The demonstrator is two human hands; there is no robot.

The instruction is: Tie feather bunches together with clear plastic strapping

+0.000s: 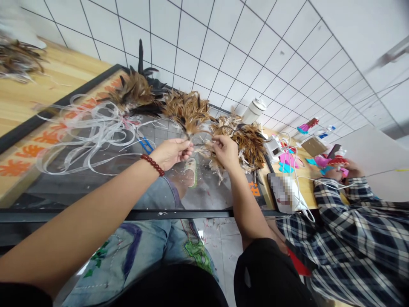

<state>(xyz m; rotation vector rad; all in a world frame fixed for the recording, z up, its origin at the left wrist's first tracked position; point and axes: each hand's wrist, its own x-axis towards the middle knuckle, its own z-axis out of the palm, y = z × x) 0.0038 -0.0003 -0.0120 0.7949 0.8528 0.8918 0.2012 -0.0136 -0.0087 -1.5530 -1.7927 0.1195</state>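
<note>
My left hand [172, 152], a red bead bracelet at its wrist, is pinched shut on the stem end of a brown feather bunch [187, 111] that fans up and away from it. My right hand [225, 151] is closed too, its fingers pinching at the feathers of a larger brown and white feather pile [246, 143] just to its right. The two hands are a few centimetres apart above a glass table top [96, 183]. Through the glass I see my jeans and a sandal.
A tangle of clear plastic strips [86, 132] lies left of my hands, with blue-handled scissors [146, 145] beside it. Dark feathers [137, 87] lie further back. A white bottle [254, 111] stands behind. A person in a plaid sleeve [348, 221] works at right among colourful paper pieces.
</note>
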